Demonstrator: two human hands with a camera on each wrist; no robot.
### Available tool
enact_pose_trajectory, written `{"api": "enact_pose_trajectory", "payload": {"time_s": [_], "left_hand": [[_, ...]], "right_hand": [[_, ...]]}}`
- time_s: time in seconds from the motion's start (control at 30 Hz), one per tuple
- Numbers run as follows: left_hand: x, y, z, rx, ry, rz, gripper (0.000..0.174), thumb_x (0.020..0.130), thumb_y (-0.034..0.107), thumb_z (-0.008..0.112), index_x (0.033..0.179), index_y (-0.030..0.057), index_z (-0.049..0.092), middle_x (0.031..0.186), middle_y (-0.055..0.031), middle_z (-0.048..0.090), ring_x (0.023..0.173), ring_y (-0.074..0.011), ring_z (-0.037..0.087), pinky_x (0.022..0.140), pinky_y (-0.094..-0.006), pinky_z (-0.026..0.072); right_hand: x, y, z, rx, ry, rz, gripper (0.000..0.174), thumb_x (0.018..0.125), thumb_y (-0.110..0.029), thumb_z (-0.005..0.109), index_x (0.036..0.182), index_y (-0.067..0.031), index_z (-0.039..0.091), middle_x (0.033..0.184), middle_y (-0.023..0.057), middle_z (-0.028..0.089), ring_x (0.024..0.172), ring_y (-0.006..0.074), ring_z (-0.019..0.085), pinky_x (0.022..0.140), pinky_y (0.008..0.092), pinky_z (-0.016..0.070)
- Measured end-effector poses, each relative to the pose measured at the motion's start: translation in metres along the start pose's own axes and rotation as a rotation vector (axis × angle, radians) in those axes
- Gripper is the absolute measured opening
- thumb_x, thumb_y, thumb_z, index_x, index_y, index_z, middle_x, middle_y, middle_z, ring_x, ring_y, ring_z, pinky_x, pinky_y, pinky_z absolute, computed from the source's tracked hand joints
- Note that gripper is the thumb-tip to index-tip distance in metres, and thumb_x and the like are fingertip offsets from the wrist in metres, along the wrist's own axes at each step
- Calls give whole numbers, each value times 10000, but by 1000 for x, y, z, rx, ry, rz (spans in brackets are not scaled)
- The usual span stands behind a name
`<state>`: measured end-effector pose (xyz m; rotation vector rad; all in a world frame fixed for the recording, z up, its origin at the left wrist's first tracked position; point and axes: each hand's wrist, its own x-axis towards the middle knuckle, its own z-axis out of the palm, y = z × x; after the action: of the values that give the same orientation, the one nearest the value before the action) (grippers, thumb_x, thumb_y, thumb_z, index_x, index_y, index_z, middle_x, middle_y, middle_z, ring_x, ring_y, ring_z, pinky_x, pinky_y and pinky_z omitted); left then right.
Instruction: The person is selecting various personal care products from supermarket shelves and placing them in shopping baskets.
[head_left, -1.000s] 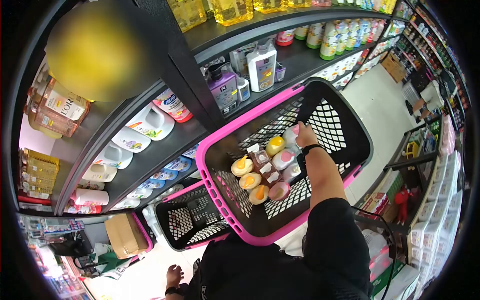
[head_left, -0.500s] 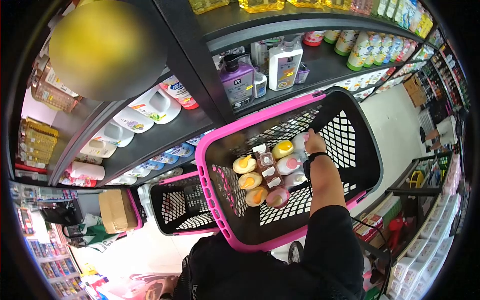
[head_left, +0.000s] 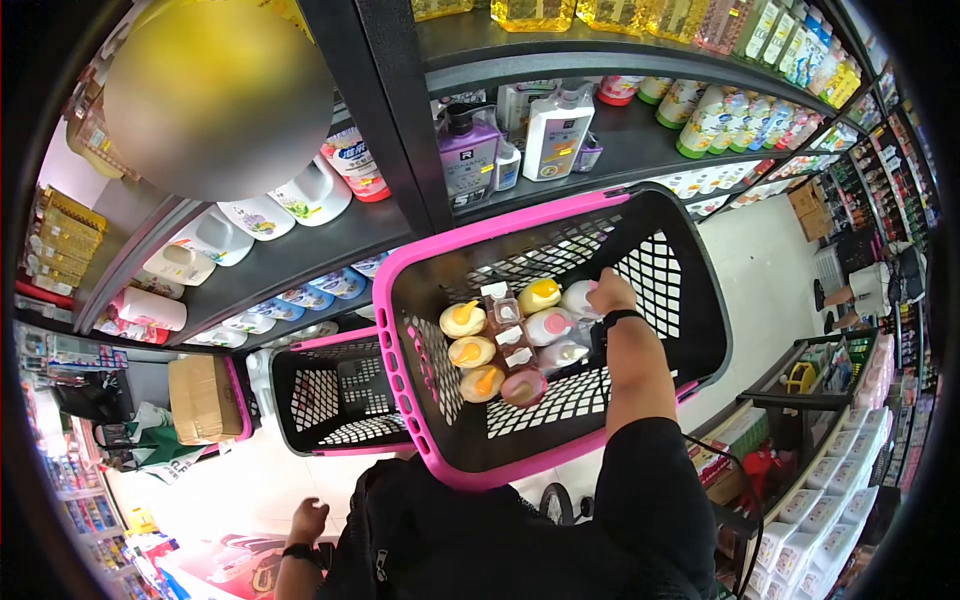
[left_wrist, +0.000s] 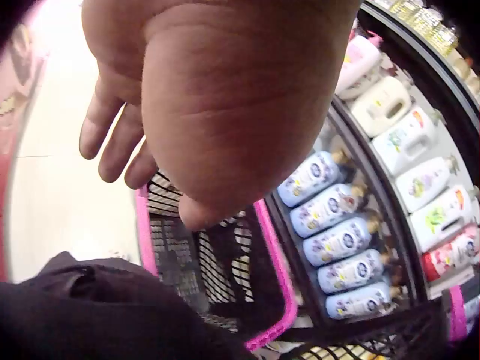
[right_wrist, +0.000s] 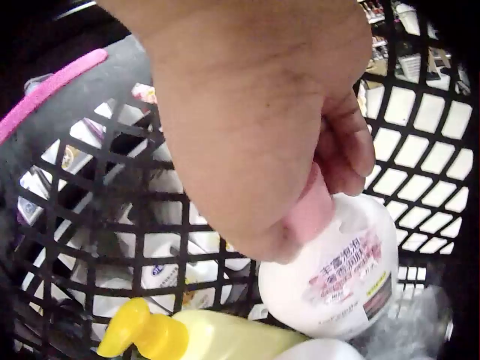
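Observation:
My right hand (head_left: 612,292) reaches into a black basket with a pink rim (head_left: 400,376). In the right wrist view its fingers are curled round the pink pump top of a white bottle (right_wrist: 334,274); the palm hides part of the top. Beside that bottle lies a yellow-topped one (right_wrist: 217,336). Several pump bottles, among them an orange-topped one (head_left: 472,351), stand grouped left of the hand, around brown bottles (head_left: 514,343). My left hand (head_left: 309,520) hangs away from the basket, fingers loose, holding nothing; the left wrist view shows its palm (left_wrist: 225,105) large.
A second black basket (head_left: 335,392) stands on the floor to the left, with a cardboard box (head_left: 203,399) beyond it. Shelves of bottles (head_left: 560,130) run along the far side. At the right is a rack with stacked white tubs (head_left: 800,510). A wheel (head_left: 556,503) shows below the big basket.
The head view has shifted. My right hand stays at the pink-topped bottle among the others. My left hand, out of sight half a second ago, shows again at the lower left.

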<state>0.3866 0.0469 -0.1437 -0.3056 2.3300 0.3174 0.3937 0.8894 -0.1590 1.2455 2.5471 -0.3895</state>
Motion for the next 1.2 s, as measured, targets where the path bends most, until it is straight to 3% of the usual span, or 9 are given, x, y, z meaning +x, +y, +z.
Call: {"api": "enact_pose_trajectory", "payload": {"time_s": [0.13, 0.17, 0.23, 0.3, 0.47, 0.6, 0.8, 0.9, 1.2], "left_hand": [[-3, 116, -45, -45, 75, 329, 448, 878, 289, 674, 1205, -9, 608, 1013, -205, 699, 955, -317, 674, 838, -404, 525], [28, 112, -38, -30, 250, 644, 409, 884, 259, 670, 1196, 1, 613, 999, -197, 696, 946, -293, 673, 824, -384, 523], [-10, 213, -81, -11, 95, 607, 284, 891, 201, 661, 1083, -2, 610, 879, -154, 646, 832, -255, 643, 746, -354, 509], [-33, 277, -98, -135, 182, 876, 257, 914, 159, 640, 1103, -10, 604, 898, -144, 640, 816, -231, 642, 733, -342, 513], [-89, 391, -109, -383, -22, 1136, 450, 897, 130, 699, 1306, 13, 553, 1110, -147, 660, 1033, -226, 656, 883, -343, 538], [-125, 441, -101, -342, -295, 1240, 921, 787, 118, 815, 1532, 102, 274, 1411, -184, 473, 1248, -262, 527, 981, -381, 485], [-135, 443, -91, -886, -883, 1302, 1158, 715, 173, 875, 1566, 55, 98, 1550, -153, 322, 1385, -272, 405, 1096, -404, 402], [-162, 426, -111, -983, -1140, 1261, 1116, 673, 254, 909, 1544, 35, 246, 1483, -125, 459, 1376, -241, 438, 1158, -392, 322], [-139, 332, -157, -1271, -1178, 1107, 1107, 700, 360, 881, 1537, 18, 244, 1489, -148, 459, 1384, -276, 443, 1160, -426, 337]], "right_hand": [[-22, 8, -60, -86, 42, -217, 388, 744, -309, 671, 1013, -35, 615, 968, 207, 707, 947, 379, 682, 833, 474, 534], [-28, 10, -76, -120, 62, -262, 379, 738, -312, 668, 995, -38, 619, 957, 204, 707, 940, 379, 682, 825, 476, 534], [-57, -2, -124, -204, 77, -352, 418, 736, -321, 661, 1030, -30, 606, 957, 204, 706, 925, 373, 691, 809, 481, 544], [-89, -15, -167, -247, 118, -399, 393, 736, -318, 666, 994, -30, 592, 911, 193, 703, 885, 372, 693, 791, 478, 547], [-185, -54, -267, -100, 309, -501, 385, 751, -374, 700, 902, -41, 579, 809, 201, 683, 798, 398, 674, 719, 496, 526], [-247, -85, -319, 240, 327, -535, 352, 749, -337, 766, 833, -36, 606, 756, 163, 664, 724, 328, 663, 655, 416, 509], [-285, -137, -325, 742, -22, -606, 300, 790, -263, 777, 814, -22, 600, 741, 60, 635, 692, 114, 583, 609, 302, 462], [-301, -175, -323, 664, -107, -607, 298, 821, -264, 770, 833, -12, 611, 794, 42, 652, 721, 94, 577, 631, 275, 461], [-324, -285, -296, 823, -365, -886, 324, 857, -221, 764, 1045, -31, 581, 988, 14, 615, 921, 82, 567, 783, 267, 472]]}}
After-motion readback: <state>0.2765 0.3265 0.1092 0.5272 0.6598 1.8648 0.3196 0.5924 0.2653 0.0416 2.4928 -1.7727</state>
